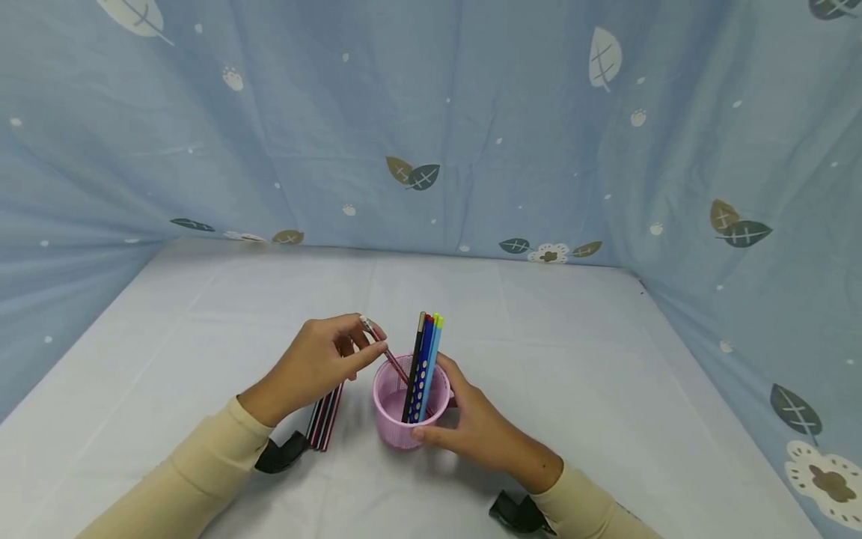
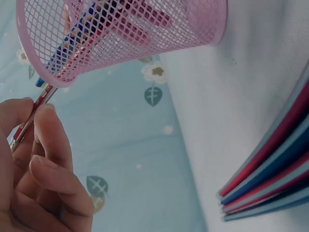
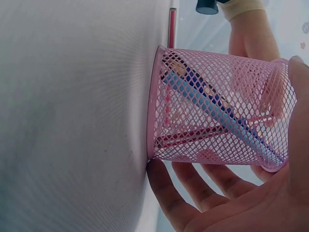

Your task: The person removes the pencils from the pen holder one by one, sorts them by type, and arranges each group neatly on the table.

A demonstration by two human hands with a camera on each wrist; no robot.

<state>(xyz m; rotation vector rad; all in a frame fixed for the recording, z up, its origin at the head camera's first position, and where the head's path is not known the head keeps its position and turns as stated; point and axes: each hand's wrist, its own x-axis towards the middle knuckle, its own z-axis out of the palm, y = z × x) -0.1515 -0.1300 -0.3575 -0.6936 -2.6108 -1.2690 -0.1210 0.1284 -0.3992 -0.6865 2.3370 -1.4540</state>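
Note:
A pink mesh pen cup (image 1: 397, 436) stands upright on the white table. My right hand (image 1: 474, 427) holds it from the right side, thumb at the front and fingers curved round the back. Between thumb and fingers, my left hand (image 1: 319, 359) pinches a red pencil (image 1: 395, 361) near its upper end. That pencil slants over the rim, its lower part inside the cup. A black pencil (image 1: 413, 367), a dotted dark blue one (image 1: 422, 374) and a light blue one (image 1: 432, 363) lean inside. Through the mesh, the red pencil (image 3: 193, 137) shows low in the right wrist view.
Several striped pencils (image 1: 326, 419) lie side by side on the table, left of the cup and partly under the left hand. Black wrist devices (image 1: 281, 453) sit below both forearms. A blue leaf-print curtain (image 1: 431, 112) surrounds the white tabletop (image 1: 572, 359) at the back and sides.

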